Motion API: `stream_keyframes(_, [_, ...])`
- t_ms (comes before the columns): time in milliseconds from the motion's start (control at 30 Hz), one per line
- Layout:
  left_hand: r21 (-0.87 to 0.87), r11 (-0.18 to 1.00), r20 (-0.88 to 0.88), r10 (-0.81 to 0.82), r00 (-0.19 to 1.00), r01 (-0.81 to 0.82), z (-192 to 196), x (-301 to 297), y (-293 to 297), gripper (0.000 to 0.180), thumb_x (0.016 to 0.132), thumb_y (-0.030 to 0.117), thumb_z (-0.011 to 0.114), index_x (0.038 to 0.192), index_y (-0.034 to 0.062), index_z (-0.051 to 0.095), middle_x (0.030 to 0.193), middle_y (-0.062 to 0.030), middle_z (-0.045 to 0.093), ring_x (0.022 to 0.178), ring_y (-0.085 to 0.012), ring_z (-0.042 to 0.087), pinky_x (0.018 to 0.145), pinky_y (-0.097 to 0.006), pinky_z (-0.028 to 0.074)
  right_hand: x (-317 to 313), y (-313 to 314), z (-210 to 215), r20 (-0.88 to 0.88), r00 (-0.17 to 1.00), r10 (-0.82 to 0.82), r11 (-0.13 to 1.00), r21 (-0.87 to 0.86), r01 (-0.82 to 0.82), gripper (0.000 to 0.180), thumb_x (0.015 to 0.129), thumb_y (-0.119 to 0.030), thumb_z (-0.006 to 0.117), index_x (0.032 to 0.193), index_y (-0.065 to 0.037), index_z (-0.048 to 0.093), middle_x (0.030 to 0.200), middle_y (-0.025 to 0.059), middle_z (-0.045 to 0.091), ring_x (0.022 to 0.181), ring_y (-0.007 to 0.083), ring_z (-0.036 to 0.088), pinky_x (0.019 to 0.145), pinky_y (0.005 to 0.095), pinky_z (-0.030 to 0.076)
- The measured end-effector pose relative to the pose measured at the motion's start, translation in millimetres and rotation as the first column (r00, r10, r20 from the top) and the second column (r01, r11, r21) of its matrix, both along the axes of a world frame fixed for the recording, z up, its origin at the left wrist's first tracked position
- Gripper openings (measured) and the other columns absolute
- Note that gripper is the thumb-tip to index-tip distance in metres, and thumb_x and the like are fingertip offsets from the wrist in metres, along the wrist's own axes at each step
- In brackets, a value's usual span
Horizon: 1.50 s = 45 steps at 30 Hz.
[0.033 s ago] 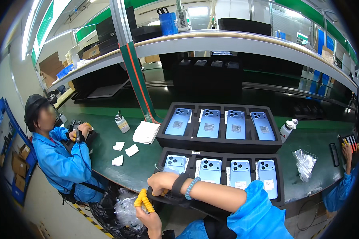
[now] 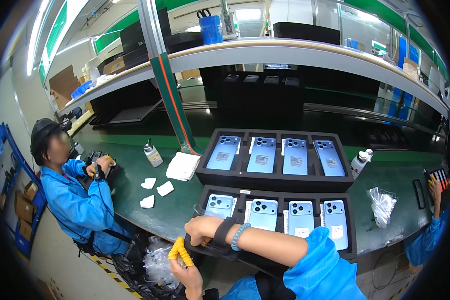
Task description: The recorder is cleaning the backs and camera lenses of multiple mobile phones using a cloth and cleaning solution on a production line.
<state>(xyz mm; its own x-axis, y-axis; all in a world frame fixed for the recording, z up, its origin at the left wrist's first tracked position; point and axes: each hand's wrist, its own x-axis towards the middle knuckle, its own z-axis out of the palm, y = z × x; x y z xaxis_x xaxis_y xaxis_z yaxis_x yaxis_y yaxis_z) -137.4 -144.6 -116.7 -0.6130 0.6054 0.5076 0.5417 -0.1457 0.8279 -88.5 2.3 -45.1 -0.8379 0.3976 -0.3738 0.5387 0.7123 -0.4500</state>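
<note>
My right hand (image 2: pixel 202 229) reaches across from the right with its fingers curled, at the left end of the near black foam tray (image 2: pixel 352 220). A black strap and a beaded bracelet circle that wrist. Just below it, my left hand (image 2: pixel 187 270) is raised with yellow ribbed finger covers on; its covered fingertips come together. A dark edge shows between the hands, but what they grip is hidden. The near tray holds several blue phones (image 2: pixel 262 212), backs up, with the lower parts of some behind my forearm. Several more blue phones (image 2: pixel 297 155) lie in the far foam tray (image 2: pixel 275 181).
Left on the green table lie a stack of white cloths (image 2: pixel 183 166), white scraps (image 2: pixel 165 188) and a pump bottle (image 2: pixel 153 155). Right are another bottle (image 2: pixel 359 164) and a clear bag (image 2: pixel 383 206). A co-worker (image 2: pixel 77 195) sits left; another's hand (image 2: pixel 436 192) shows right. Below hangs a bin bag (image 2: pixel 130 265).
</note>
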Motion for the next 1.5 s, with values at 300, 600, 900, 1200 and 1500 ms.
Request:
stream_keyframes(300, [-0.015, 1.0, -0.04, 0.007, 0.999, -0.008, -0.8, -3.8, -0.7, 0.024, 0.091, 0.008, 0.048, 0.109, -0.0069, 0.053, 0.108, -0.0164, 0.06, 0.1, -0.0264, 0.057, 0.088, -0.034, 0.042, 6.8, -5.3, 1.0, -0.042, 0.999, 0.001, 0.999, 0.035, 0.0, 0.023, 0.061, -0.011, 0.062, 0.078, 0.003, 0.067, 0.078, 0.02, 0.065, 0.076, 0.0307, 0.065, 0.063, 0.0363, 0.051])
stream_keyframes(600, [-0.019, 1.0, -0.073, 0.01, 0.997, -0.012, 0.5, -1.2, -3.9, 0.022, 0.091, 0.008, 0.049, 0.107, -0.0061, 0.054, 0.107, -0.0163, 0.061, 0.098, -0.0275, 0.058, 0.085, -0.034, 0.044, 21.0, 15.3, -40.8, -0.29, 0.957, -0.005, 0.998, -0.061, -0.013, 0.026, 0.069, -0.018, 0.058, 0.069, 0.007, 0.062, 0.062, 0.0192, 0.06, 0.056, 0.0313, 0.061, 0.051, 0.039, 0.047])
stream_keyframes(900, [-0.148, 0.989, -0.407, -0.038, 0.913, -0.024, -7.7, -9.3, -5.1, 0.018, 0.083, 0.009, 0.056, 0.099, 0.0002, 0.058, 0.101, -0.0132, 0.059, 0.099, -0.031, 0.049, 0.09, -0.041, 0.034, 49.5, 27.5, -32.4, -0.301, 0.904, -0.304, 0.823, -0.561, 0.09, 0.021, 0.077, -0.01, 0.048, 0.083, 0.007, 0.059, 0.064, 0.0086, 0.06, 0.053, 0.0134, 0.059, 0.047, 0.026, 0.044])
stream_keyframes(1200, [-0.124, 0.977, -0.301, 0.131, 0.944, -0.176, -4.5, -18.6, -4.6, 0.019, 0.089, 0.016, 0.052, 0.097, 0.0002, 0.058, 0.095, -0.0118, 0.06, 0.094, -0.0306, 0.051, 0.086, -0.039, 0.036, 35.9, 18.0, -15.8, -0.208, 0.977, -0.057, 0.973, -0.23, 0.008, 0.03, 0.077, -0.022, 0.052, 0.075, 0.007, 0.061, 0.067, 0.014, 0.062, 0.052, 0.0219, 0.06, 0.046, 0.0304, 0.045])
stream_keyframes(1500, [-0.158, 0.975, -0.29, 0.108, 0.951, -0.159, -7.1, -14.3, -4.2, 0.021, 0.088, 0.015, 0.052, 0.1, -0.0011, 0.057, 0.097, -0.0148, 0.059, 0.094, -0.0321, 0.051, 0.086, -0.04, 0.036, 22.0, 10.0, 11.0, 0.011, 0.986, -0.164, 0.946, -0.281, 0.161, 0.05, 0.073, -0.039, 0.055, 0.082, 0.009, 0.063, 0.078, 0.0192, 0.064, 0.066, 0.0301, 0.062, 0.056, 0.036, 0.049])
